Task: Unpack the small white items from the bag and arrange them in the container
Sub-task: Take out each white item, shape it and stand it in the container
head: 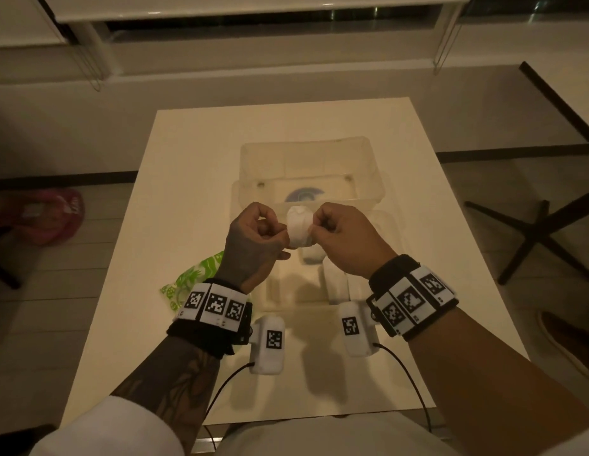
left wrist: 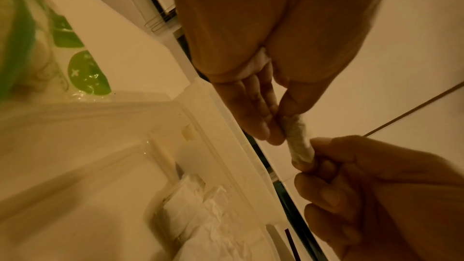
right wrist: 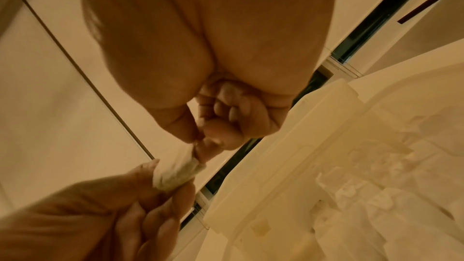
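Note:
Both hands hold one small white item [head: 298, 232] above the table [head: 187, 179]. My left hand [head: 274, 232] pinches its left end with thumb and fingers, and my right hand [head: 319, 230] pinches the right end. In the left wrist view the white item [left wrist: 298, 140] stretches between the left hand [left wrist: 274, 118] and the right hand [left wrist: 308, 158]. The right wrist view shows the item [right wrist: 175, 174] the same way. Below the hands lies a clear container [head: 335, 284] with several white items [left wrist: 208, 215] in it. The green-patterned bag [head: 194, 278] lies left of my left wrist.
A second clear tub [head: 306, 146] stands just behind the hands. A pink bag [head: 46, 218] lies on the floor at left, a black chair base [head: 543, 238] at right. The table's front edge is close to my body.

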{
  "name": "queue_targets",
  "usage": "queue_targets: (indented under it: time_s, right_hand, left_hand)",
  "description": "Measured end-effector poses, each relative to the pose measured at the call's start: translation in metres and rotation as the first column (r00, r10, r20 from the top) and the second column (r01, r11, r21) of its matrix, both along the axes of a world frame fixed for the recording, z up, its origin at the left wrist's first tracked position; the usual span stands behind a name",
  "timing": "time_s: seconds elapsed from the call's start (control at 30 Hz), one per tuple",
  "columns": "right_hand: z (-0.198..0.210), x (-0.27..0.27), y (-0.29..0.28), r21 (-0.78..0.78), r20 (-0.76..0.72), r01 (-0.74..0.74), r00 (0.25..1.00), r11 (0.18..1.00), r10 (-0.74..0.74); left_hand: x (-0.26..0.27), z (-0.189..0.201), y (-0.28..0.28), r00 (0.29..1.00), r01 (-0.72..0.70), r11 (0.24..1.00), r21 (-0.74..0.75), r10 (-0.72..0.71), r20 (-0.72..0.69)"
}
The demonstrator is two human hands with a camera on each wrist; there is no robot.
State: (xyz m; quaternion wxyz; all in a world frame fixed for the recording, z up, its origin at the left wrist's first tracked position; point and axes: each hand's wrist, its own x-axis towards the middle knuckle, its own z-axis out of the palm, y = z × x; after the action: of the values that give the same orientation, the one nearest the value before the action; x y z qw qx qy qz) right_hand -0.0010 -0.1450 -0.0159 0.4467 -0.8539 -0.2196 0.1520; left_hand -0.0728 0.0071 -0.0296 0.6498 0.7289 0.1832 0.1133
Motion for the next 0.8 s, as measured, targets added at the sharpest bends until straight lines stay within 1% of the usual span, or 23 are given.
queue_targets:
  time_s: [0.07, 0.13, 0.23, 0.33, 0.47, 0.6, 0.7, 0.8]
  right_hand:
    - [0.002, 0.001, 0.000, 0.035, -0.069, -0.010, 0.998, 0.999, 0.012]
    - [0.006, 0.003, -0.001, 0.023, -0.123, -0.050, 0.991, 0.998, 0.052]
    - [0.013, 0.005, -0.001, 0.016, -0.068, -0.120, 0.990, 0.993, 0.121]
    - [0.016, 0.007, -0.001, 0.044, -0.061, -0.099, 0.993, 0.994, 0.102]
    - [0.014, 0.009, 0.000, 0.065, -0.026, -0.030, 0.999, 0.997, 0.032]
    - [0.013, 0.010, 0.001, 0.031, 0.025, -0.039, 0.999, 0.999, 0.038]
    - [0.014, 0.009, 0.000, 0.026, 0.012, -0.092, 0.996, 0.995, 0.092]
    - [0.015, 0.013, -0.004, 0.053, -0.005, -0.087, 0.996, 0.995, 0.088]
  left_hand:
    - [-0.002, 0.000, 0.001, 0.999, 0.053, 0.998, -0.023, -0.054, -0.009]
    - [-0.004, 0.002, 0.002, 0.994, 0.105, 0.994, -0.041, -0.106, -0.024]
    - [-0.005, 0.002, 0.005, 0.993, 0.108, 0.992, -0.057, -0.111, -0.046]
    - [-0.006, 0.005, 0.004, 0.993, 0.102, 0.992, -0.069, -0.106, -0.058]
    - [-0.007, 0.011, 0.000, 0.989, 0.122, 0.989, -0.085, -0.128, -0.074]
    - [-0.007, 0.014, -0.005, 0.991, 0.118, 0.989, -0.093, -0.123, -0.052]
    - [-0.008, 0.013, -0.007, 0.985, 0.161, 0.982, -0.100, -0.166, -0.039]
    - [-0.008, 0.009, -0.006, 0.981, 0.183, 0.974, -0.134, -0.189, -0.037]
